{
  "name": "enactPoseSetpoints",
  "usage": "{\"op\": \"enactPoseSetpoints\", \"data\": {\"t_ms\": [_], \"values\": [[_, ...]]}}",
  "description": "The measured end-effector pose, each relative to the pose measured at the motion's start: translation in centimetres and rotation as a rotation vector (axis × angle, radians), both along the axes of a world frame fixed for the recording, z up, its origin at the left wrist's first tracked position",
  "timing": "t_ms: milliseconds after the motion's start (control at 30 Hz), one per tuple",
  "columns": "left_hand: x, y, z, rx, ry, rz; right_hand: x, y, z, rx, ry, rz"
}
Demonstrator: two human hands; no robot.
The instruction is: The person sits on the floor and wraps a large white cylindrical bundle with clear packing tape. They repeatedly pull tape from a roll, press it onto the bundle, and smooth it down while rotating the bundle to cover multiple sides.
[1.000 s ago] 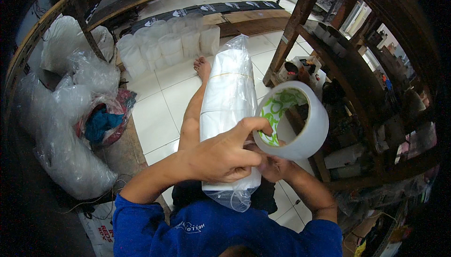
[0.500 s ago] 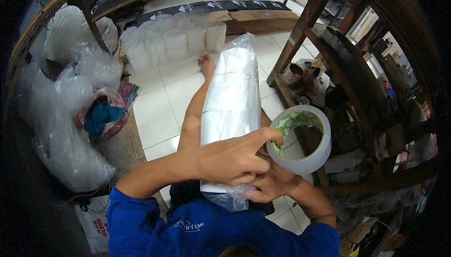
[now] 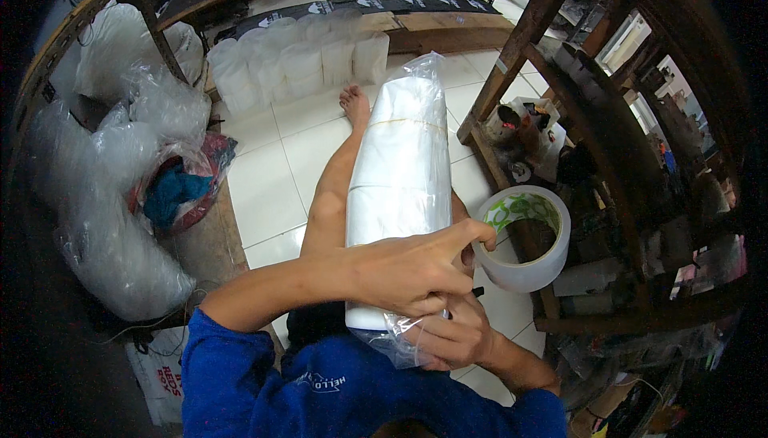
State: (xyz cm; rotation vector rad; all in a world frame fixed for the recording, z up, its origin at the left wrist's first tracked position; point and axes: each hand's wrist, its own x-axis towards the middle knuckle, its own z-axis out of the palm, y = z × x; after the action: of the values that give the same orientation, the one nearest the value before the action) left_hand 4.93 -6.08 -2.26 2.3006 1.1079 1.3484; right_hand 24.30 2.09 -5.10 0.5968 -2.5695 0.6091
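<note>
Across my lap lies a long, whitish plastic-wrapped bundle with a thin band around its upper part. My left hand rests over its near end, the index finger hooked through a wide roll of clear tape. The roll hangs to the right of the bundle and has a green-patterned core. My left hand's other fingers are curled by the near right edge. Just below, my right hand is closed on the loose clear wrapper at the near end. Where the fingers meet, small details are hidden.
Several whitish plastic bundles stand on the tiled floor ahead. Clear plastic bags are heaped at left, beside a red bag with teal cloth. A wooden rack with containers rises at right.
My right hand has come round to the bundle's near end, its fingers now on the loose wrapper. The tape roll and my left hand have shifted slightly right.
</note>
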Motion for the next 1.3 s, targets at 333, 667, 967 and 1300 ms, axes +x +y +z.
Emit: {"op": "enactPoseSetpoints", "data": {"t_ms": [333,667,967,1300], "values": [[0.9,-0.1,0.5,-0.112,0.018,0.041,2.4,0.2,-0.4,0.034,0.286,-0.142],[0.9,0.0,0.7,-0.237,0.140,0.114,0.1,-1.9,4.3,0.306,0.189,-0.044],[1.0,0.7,0.4,-0.060,-0.180,0.089,0.4,-2.1,2.4,0.303,0.158,0.090],[0.4,0.2,2.1,-0.141,-0.672,-0.089,3.3,6.1,5.1,-0.424,0.609,-0.420]]}}
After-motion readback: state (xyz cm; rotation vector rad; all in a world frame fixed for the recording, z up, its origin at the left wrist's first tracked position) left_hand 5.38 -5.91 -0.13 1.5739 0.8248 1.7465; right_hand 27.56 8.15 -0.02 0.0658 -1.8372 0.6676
